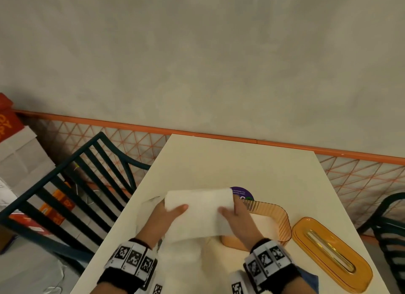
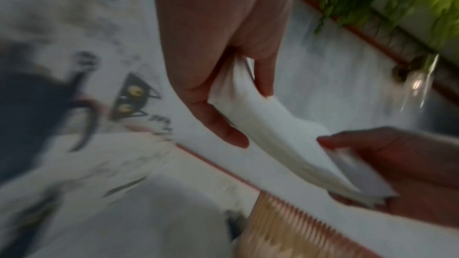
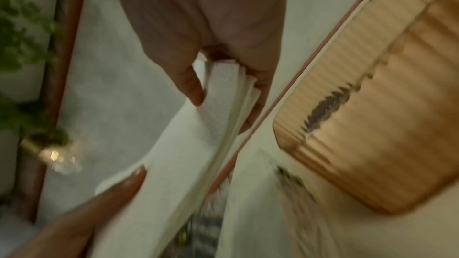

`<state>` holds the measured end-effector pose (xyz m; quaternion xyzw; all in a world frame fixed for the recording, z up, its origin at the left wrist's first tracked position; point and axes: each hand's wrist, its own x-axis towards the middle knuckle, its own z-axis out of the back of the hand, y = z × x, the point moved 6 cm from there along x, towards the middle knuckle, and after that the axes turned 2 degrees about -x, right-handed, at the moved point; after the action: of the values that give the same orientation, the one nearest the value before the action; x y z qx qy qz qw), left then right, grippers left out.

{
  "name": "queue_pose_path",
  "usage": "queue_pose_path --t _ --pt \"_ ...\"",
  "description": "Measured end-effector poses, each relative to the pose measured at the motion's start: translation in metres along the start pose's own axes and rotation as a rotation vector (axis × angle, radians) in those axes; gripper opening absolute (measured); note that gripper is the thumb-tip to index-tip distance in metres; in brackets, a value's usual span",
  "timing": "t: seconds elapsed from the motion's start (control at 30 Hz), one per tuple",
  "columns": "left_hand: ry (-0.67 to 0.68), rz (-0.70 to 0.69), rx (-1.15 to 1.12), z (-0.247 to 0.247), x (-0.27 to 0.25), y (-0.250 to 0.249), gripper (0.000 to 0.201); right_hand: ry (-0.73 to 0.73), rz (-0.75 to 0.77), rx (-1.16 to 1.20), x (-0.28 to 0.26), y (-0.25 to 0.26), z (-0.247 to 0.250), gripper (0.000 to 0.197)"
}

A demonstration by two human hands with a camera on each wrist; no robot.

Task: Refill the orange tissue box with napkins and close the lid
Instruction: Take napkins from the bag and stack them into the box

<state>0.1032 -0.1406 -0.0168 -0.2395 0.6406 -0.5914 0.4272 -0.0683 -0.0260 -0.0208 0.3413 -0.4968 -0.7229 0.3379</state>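
Both hands hold a thick white stack of napkins [image 1: 200,208] above the cream table [image 1: 241,166]. My left hand [image 1: 166,215] grips the stack's left end, thumb on top; in the left wrist view the left hand [image 2: 223,89] pinches the napkins [image 2: 280,140]. My right hand [image 1: 236,215] grips the right end, and the right wrist view shows the right hand [image 3: 223,85] pinching the napkins [image 3: 178,160]. The ribbed orange tissue box [image 1: 282,225] stands open just right of the stack, partly hidden by my right hand. Its orange lid [image 1: 331,254] with a gold slot lies flat to the right.
A purple round sticker [image 1: 244,193] sits on the table behind the box. A dark slatted chair [image 1: 72,184] stands left of the table, another chair [image 1: 392,228] at the right edge. An orange rail with mesh [image 1: 361,175] runs along the wall.
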Motion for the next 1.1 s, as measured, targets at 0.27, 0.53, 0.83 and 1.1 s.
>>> queue_pose_path --t 0.27,0.53,0.83,1.1 --pt "0.102 0.036 0.062 -0.093 0.046 -0.012 0.055 -0.262 -0.272 -0.145 0.017 -0.027 0.111 0.038" --pt "0.155 -0.135 0.607 -0.155 0.063 0.013 0.073 -0.203 -0.449 -0.585 0.018 -0.069 0.132 0.032" --pt "0.159 -0.508 1.209 -0.188 0.053 0.006 0.044 -0.163 -0.277 -0.922 0.030 -0.063 0.111 0.037" --pt "0.538 -0.169 1.280 -0.204 0.052 0.039 0.036 0.316 -0.221 -1.167 0.032 -0.070 0.076 0.035"
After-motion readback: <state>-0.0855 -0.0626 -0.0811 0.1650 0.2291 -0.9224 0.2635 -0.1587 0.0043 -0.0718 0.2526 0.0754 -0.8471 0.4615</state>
